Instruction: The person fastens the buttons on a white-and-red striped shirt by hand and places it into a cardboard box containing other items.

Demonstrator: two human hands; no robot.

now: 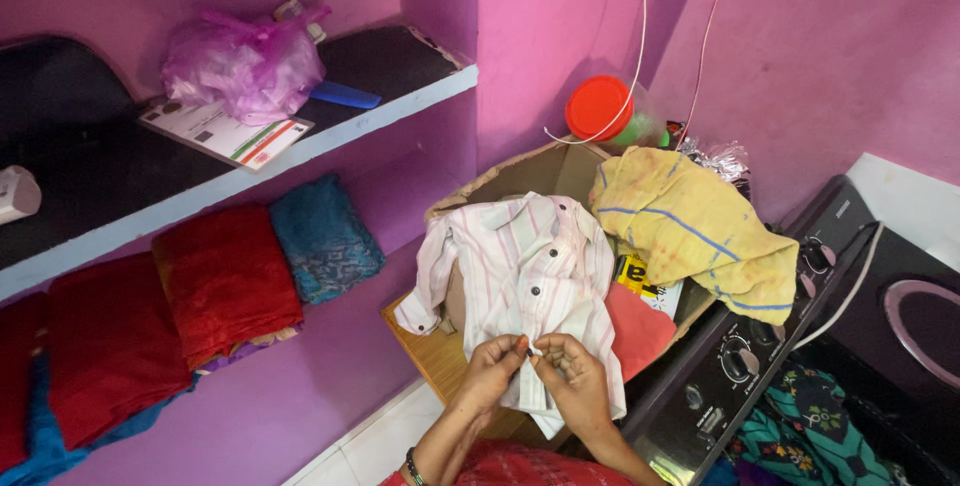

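Note:
A small white shirt (525, 271) with pink stripes and dark buttons lies spread over a cardboard box (520, 176) and a wooden surface (435, 351). My left hand (490, 371) and my right hand (575, 376) meet at the shirt's front placket near its hem. Both pinch the fabric at a button there, fingertips almost touching. A bangle shows on my left wrist.
A yellow cloth (695, 226) drapes beside the shirt, over a washing machine panel (740, 356). A red-lidded jar (600, 108) stands behind. Folded red (225, 281) and teal (325, 236) fabrics sit under a dark shelf (90, 176) holding a pink bag (245, 66) and a card.

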